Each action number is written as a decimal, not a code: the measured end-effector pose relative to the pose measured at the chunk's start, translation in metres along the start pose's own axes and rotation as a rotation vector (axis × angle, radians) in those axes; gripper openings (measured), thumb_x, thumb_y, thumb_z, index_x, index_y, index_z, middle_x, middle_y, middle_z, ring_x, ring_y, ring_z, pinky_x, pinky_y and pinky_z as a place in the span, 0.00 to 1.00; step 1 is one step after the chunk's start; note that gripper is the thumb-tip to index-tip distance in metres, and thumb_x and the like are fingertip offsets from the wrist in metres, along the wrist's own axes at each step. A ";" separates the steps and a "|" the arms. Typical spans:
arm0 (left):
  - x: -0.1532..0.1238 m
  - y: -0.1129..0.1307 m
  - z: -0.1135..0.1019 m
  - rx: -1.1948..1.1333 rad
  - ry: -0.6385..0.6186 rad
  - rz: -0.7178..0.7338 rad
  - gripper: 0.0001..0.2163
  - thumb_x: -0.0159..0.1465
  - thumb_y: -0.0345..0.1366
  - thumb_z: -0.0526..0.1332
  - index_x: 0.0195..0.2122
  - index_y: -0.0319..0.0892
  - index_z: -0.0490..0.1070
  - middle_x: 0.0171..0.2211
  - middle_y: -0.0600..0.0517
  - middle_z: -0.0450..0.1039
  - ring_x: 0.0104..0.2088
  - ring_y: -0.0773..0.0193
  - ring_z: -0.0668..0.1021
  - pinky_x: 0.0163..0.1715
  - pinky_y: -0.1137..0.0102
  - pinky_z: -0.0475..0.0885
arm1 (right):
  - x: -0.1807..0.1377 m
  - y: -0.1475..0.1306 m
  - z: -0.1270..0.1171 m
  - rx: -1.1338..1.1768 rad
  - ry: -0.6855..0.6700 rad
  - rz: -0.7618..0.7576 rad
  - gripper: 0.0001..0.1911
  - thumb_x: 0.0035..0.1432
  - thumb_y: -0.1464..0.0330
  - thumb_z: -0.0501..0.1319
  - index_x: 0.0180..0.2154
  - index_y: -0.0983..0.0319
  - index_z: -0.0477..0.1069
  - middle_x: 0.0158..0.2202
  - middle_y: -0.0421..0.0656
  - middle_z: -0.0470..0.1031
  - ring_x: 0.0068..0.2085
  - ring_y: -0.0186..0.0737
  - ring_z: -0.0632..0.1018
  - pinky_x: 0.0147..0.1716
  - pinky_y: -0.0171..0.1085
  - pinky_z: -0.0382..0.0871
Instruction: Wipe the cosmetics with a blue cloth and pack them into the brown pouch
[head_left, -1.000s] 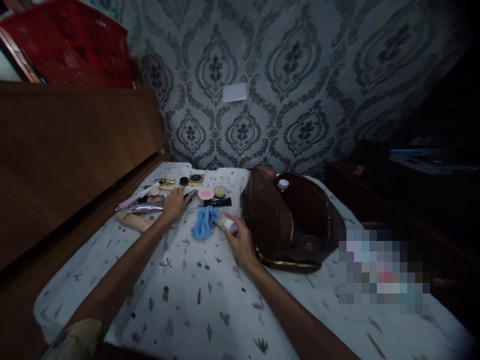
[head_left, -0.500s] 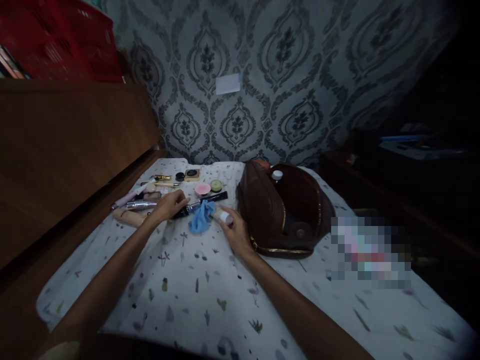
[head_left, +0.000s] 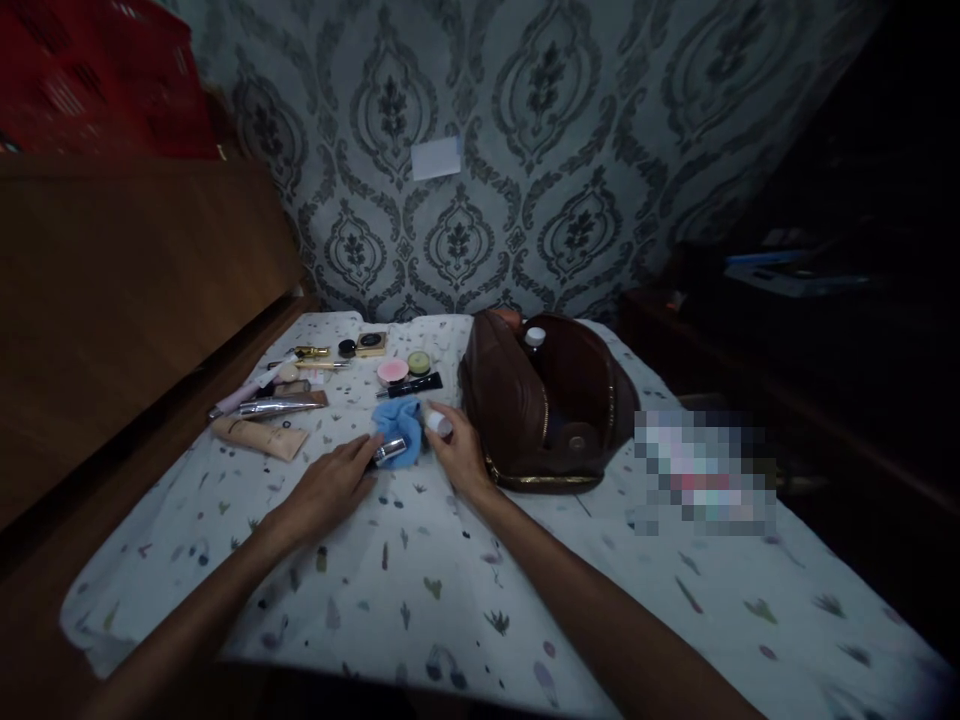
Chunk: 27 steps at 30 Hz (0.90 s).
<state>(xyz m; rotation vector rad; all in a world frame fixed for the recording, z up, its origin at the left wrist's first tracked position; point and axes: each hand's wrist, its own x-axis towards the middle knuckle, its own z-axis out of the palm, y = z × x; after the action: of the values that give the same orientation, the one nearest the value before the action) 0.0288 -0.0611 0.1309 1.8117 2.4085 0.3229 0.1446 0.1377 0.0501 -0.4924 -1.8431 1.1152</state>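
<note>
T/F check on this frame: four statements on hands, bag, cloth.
1. The brown bag is unzipped and open. True.
2. The right hand holds a small white-capped bottle. True.
3. The blue cloth lies inside the bag. False: it lies on the printed sheet, left of the bag.
4. The left hand rests on the pink compact. False: it grips a silver-capped tube at the cloth's near edge; the compact lies farther back, untouched.
</note>
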 end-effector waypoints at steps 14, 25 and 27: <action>0.001 0.009 0.019 -0.126 0.122 0.195 0.16 0.71 0.45 0.50 0.50 0.45 0.71 0.45 0.48 0.74 0.46 0.58 0.76 0.47 0.64 0.72 | -0.002 -0.006 -0.004 -0.156 -0.059 -0.063 0.22 0.54 0.75 0.56 0.51 0.64 0.73 0.51 0.53 0.75 0.54 0.48 0.74 0.57 0.49 0.67; -0.002 0.015 0.030 -0.174 0.237 0.137 0.13 0.71 0.42 0.46 0.38 0.45 0.67 0.34 0.51 0.75 0.33 0.60 0.78 0.33 0.67 0.72 | -0.052 -0.088 -0.009 -0.170 -0.368 -0.141 0.12 0.66 0.65 0.55 0.46 0.60 0.73 0.43 0.47 0.78 0.44 0.44 0.77 0.45 0.42 0.72; 0.006 0.020 0.025 -0.300 0.189 0.113 0.13 0.71 0.44 0.46 0.38 0.46 0.66 0.32 0.52 0.74 0.31 0.60 0.77 0.32 0.67 0.71 | -0.054 -0.083 -0.010 -0.031 -0.334 -0.049 0.13 0.64 0.65 0.58 0.48 0.59 0.72 0.42 0.45 0.79 0.42 0.43 0.78 0.43 0.41 0.73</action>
<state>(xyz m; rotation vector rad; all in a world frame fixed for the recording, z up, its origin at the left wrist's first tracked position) 0.0515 -0.0474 0.1114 1.8521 2.2228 0.8521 0.1906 0.0620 0.0959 -0.2886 -2.1500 1.1923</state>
